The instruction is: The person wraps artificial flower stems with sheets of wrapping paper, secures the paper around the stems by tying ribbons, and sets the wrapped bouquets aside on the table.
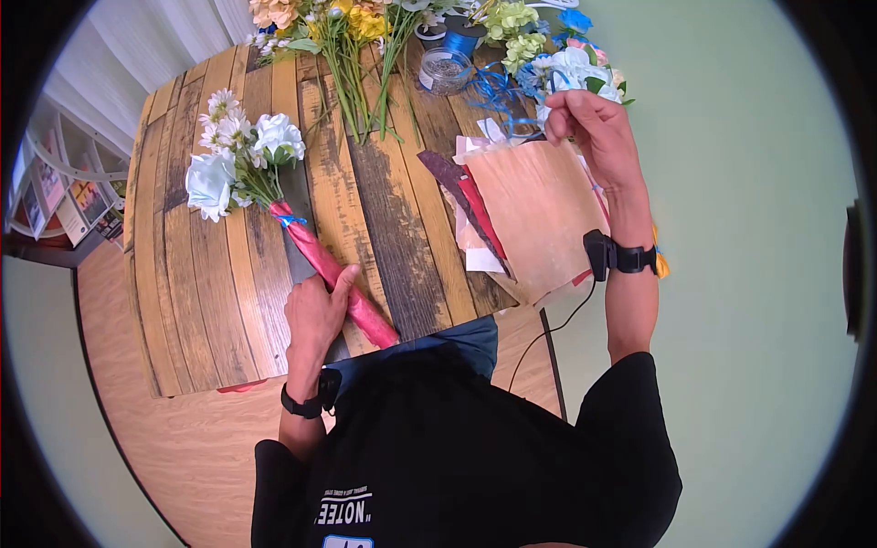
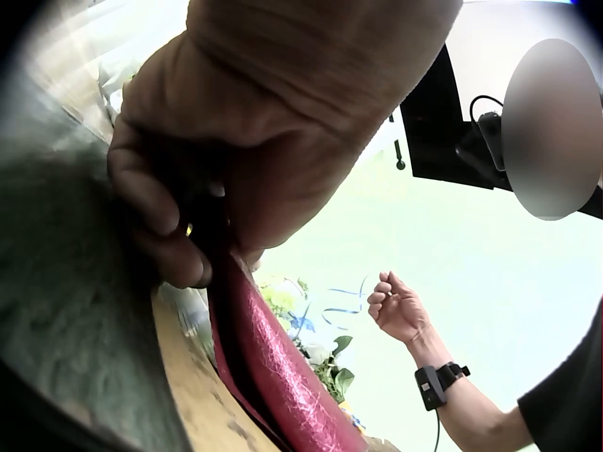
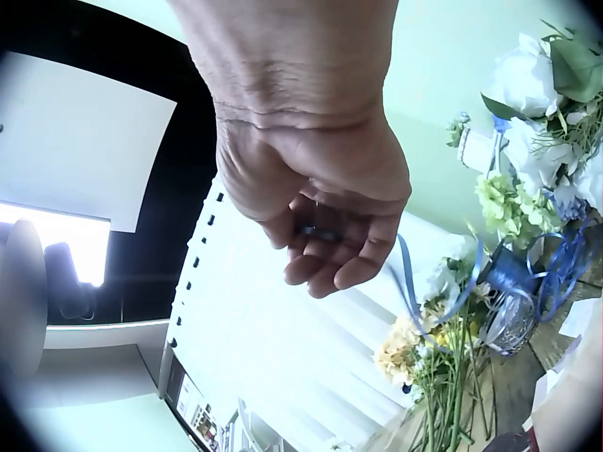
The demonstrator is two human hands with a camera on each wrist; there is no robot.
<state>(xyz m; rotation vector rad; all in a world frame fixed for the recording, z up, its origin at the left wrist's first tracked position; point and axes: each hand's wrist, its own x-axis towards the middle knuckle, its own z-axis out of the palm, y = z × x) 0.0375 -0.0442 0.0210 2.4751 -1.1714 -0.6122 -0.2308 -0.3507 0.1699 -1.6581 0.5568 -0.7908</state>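
My left hand [image 1: 315, 315] grips the lower part of a bouquet's red-wrapped stem [image 1: 327, 260], its thumb lying over the wrap. White flowers [image 1: 210, 183] fan out from the far end, and a blue ribbon is tied just below them. In the left wrist view, the shiny red wrap [image 2: 273, 353] runs down from under the fingers. Raised over the table's right side, my right hand [image 1: 598, 132] has its fingers curled and pinches a blue ribbon [image 3: 407, 268]. The ribbon trails from beside the fingers toward a blue spool [image 3: 512, 271].
Stacked wrapping papers [image 1: 530, 215] lie at the table's right edge, below the right hand. Loose flower stems [image 1: 356, 87], a clear jar [image 1: 445, 70] and the ribbon spool [image 1: 463, 35] stand at the back. More flowers [image 1: 575, 68] are at the back right.
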